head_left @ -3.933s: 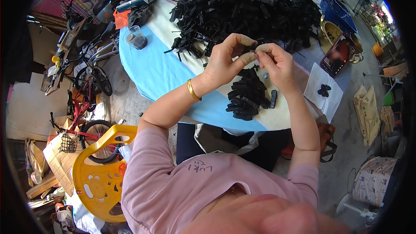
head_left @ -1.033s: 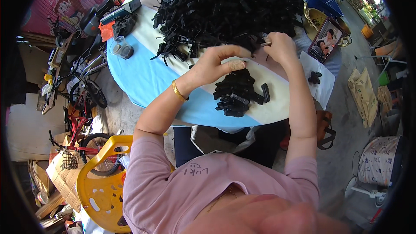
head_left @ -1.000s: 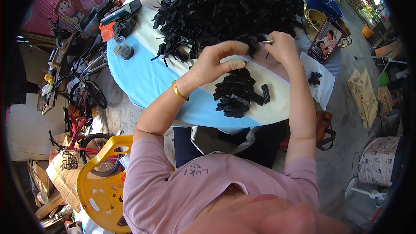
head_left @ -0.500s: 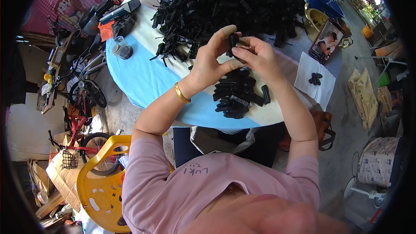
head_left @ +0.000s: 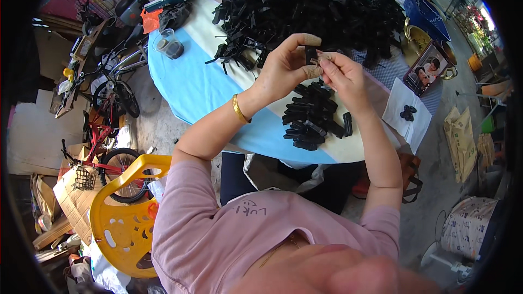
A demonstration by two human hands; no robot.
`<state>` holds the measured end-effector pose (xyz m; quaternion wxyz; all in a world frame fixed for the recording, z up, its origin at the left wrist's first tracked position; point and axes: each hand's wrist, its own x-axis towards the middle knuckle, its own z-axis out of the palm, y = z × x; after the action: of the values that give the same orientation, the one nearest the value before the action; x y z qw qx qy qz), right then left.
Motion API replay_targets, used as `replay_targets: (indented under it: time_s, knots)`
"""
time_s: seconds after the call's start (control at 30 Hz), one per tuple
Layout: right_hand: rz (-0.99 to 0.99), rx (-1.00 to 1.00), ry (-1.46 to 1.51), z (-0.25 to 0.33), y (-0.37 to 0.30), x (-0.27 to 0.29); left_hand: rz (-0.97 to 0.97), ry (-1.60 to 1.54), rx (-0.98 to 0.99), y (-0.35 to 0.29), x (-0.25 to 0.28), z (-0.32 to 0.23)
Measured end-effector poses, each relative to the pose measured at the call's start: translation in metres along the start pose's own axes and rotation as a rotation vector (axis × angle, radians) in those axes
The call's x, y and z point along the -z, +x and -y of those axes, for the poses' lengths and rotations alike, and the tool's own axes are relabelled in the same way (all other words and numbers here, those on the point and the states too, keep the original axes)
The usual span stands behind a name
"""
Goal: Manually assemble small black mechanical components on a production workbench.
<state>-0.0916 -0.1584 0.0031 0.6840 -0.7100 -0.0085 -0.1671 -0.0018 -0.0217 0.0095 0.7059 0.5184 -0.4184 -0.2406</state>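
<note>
Over the table, my left hand [head_left: 278, 73] grips a small black plastic piece [head_left: 311, 54] upright between thumb and fingers; tan tape wraps the thumb and a fingertip. My right hand [head_left: 347, 80] is closed in a pinch just to the right of that piece; what lies between its fingertips is too small to make out. Below my hands is a stack of slim black plastic pieces [head_left: 309, 115], with a single one [head_left: 347, 124] lying to its right. Beyond my hands spreads a large heap of black plastic parts [head_left: 310, 13].
A clear plastic cup [head_left: 170, 48] with dark contents stands at the table's left. On the right are a propped phone [head_left: 425, 69], a white tissue [head_left: 393, 110] with small black pieces [head_left: 407, 112], a brass-coloured pot [head_left: 417, 38] and a blue container [head_left: 427, 13]. A yellow chair [head_left: 122, 223] stands left.
The view has shifted, so the table sits further right. My right hand has drawn slightly away from the black piece, which my left hand still holds.
</note>
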Motion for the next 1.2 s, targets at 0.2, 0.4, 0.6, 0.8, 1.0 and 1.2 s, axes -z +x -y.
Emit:
replay_targets:
  time_s: [0.2,0.4,0.6,0.8,1.0,1.2]
  knots:
    - [-0.014,-0.004,0.052,-0.001,-0.002,-0.001,-0.028,0.047,-0.034,0.001,0.001,0.004]
    - [-0.01,0.052,-0.125,0.0,-0.003,0.001,0.023,0.087,-0.03,0.001,0.007,0.008]
    - [-0.038,0.153,-0.206,0.005,-0.004,-0.006,0.008,0.137,0.005,0.0,0.008,0.006]
    - [-0.08,0.091,-0.19,0.006,-0.008,-0.01,-0.12,0.376,-0.34,-0.003,-0.004,0.011]
    - [-0.111,-0.137,-0.075,0.006,-0.001,-0.001,-0.159,0.432,-0.13,0.0,-0.007,0.007]
    - [-0.093,0.168,-0.412,0.0,-0.001,0.002,-0.086,0.836,-0.328,-0.007,-0.014,0.005]
